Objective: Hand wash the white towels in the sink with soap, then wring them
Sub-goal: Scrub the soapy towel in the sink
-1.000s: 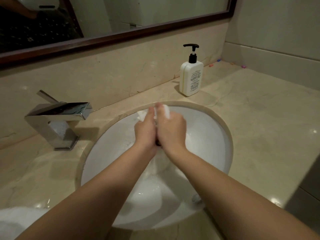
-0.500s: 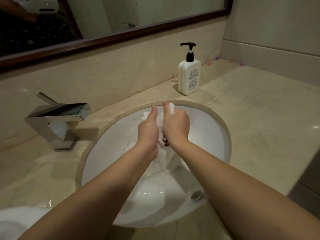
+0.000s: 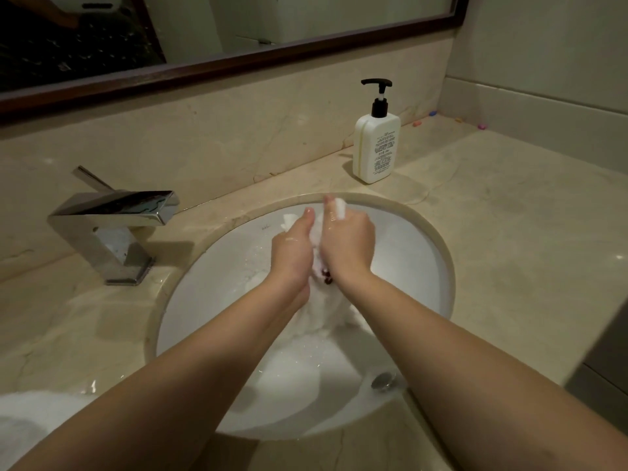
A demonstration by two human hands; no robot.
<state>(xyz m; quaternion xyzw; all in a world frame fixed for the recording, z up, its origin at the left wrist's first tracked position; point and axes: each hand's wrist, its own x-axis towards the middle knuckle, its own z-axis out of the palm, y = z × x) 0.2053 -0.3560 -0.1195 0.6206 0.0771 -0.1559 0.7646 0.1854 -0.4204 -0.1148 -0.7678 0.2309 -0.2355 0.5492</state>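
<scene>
Beige marble bench (image 3: 509,239) surrounds the round sink (image 3: 424,253); over its far side I see my left hand (image 3: 293,254) and right hand (image 3: 346,246) in a grip clamped on a wet white towel (image 3: 317,314) hanging below. Beyond the grip, the soap bottle (image 3: 375,147) has print too small to read.

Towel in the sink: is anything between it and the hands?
Nothing visible. Both the left hand and right hand already grip the towel directly, over the sink. The soap bottle and faucet stand clear.
</scene>
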